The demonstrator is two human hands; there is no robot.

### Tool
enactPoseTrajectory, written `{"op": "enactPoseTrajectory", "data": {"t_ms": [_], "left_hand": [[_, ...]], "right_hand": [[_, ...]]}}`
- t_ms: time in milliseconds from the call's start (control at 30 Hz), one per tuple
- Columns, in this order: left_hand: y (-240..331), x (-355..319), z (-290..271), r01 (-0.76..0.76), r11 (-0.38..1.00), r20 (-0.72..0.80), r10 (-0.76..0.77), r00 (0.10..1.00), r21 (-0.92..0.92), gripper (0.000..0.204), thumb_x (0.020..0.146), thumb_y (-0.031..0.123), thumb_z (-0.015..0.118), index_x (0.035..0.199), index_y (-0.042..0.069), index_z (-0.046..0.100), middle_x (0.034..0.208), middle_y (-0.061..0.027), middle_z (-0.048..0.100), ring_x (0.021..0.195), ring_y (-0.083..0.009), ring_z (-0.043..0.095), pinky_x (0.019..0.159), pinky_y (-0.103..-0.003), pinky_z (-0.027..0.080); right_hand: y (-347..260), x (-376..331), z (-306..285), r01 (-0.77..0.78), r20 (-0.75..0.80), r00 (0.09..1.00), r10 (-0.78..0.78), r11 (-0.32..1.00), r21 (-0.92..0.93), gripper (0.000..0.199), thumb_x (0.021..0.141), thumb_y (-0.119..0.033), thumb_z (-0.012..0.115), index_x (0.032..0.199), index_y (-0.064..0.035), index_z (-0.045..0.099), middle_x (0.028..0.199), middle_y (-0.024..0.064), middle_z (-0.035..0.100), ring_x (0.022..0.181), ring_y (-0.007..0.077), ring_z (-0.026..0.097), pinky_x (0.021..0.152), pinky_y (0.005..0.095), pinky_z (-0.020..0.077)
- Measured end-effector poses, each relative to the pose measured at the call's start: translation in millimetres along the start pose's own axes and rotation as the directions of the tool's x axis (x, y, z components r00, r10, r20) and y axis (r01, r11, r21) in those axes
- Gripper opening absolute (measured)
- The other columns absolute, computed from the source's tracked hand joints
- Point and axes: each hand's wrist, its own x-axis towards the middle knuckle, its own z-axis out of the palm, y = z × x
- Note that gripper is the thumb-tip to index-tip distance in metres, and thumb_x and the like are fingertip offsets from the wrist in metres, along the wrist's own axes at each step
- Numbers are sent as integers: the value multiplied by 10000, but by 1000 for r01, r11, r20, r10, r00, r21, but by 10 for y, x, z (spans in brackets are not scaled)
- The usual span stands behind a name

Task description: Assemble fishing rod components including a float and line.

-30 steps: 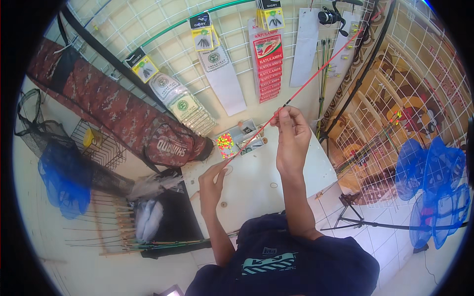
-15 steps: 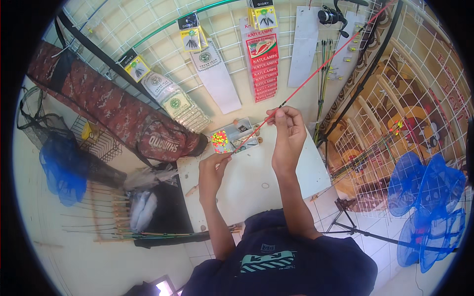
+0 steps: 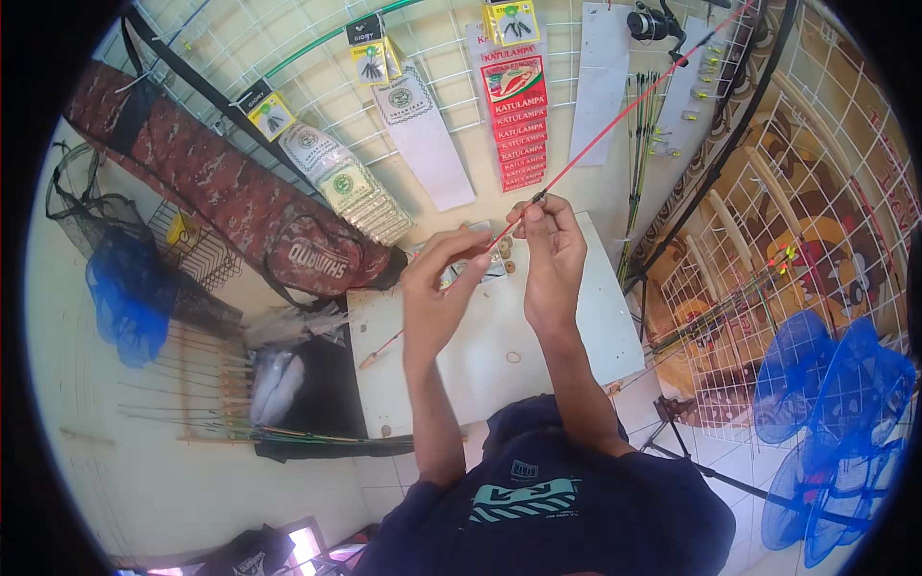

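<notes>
A thin red fishing rod (image 3: 615, 115) slants from the upper right down across a small white table (image 3: 576, 336); its lower end (image 3: 375, 357) rests near the table's left side. My right hand (image 3: 549, 257) is raised above the table and pinches the rod between thumb and fingertips. My left hand (image 3: 437, 300) is just left of it, fingers stretched toward the rod and touching it beside the right hand. A small packet (image 3: 475, 267) lies on the table behind my hands, partly hidden.
A white wire grid wall (image 3: 288, 58) holds hanging tackle packets (image 3: 514, 120) and a reel (image 3: 653, 21). A camouflage rod bag (image 3: 230, 197) leans at the left. Blue nets (image 3: 836, 432) hang at the right; another net (image 3: 125, 288) at the left. A small ring (image 3: 514, 357) lies on the table.
My left hand has risen from the table up to the rod beside my right hand. Both hands now sit closer together on the rod.
</notes>
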Motion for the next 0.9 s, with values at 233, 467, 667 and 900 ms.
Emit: {"op": "enactPoseTrajectory", "data": {"t_ms": [233, 467, 667, 900], "left_hand": [[-115, 220, 237, 6, 986, -57, -16, 998, -166, 163, 855, -21, 667, 1015, -25, 692, 961, -83, 638, 839, -117, 604, 756, -236, 488], [-135, 279, 305, -27, 994, -83, 18, 996, -106, 68, 895, -5, 633, 957, -10, 661, 937, -33, 611, 803, -63, 541, 685, -203, 428], [-205, 291, 324, -70, 992, -127, 57, 990, -102, 97, 877, -35, 636, 970, -38, 665, 956, -74, 601, 857, -111, 584, 757, -234, 478], [-219, 285, 298, -65, 995, -118, 55, 991, -77, 106, 876, -34, 637, 978, -39, 666, 960, -74, 597, 851, -109, 582, 751, -233, 479]], "right_hand": [[11, 50, -43, -3, 26, 1000, 2, 999, 45, 160, 983, -142, 534, 1049, 3, 520, 884, 64, 623, 857, 93, 566, 787, 252, 440], [34, 94, -83, 22, -57, 998, -24, 999, -27, 117, 925, -103, 620, 970, 2, 596, 883, 26, 610, 831, 71, 532, 776, 232, 425], [114, 97, -108, 49, -87, 995, -47, 998, 26, 121, 888, -37, 655, 988, 26, 629, 924, 54, 648, 871, 94, 579, 818, 253, 451], [65, 93, -141, 46, -87, 995, -44, 998, 30, 226, 855, 9, 679, 1069, 72, 639, 954, 126, 681, 904, 130, 630, 842, 268, 491]]}}
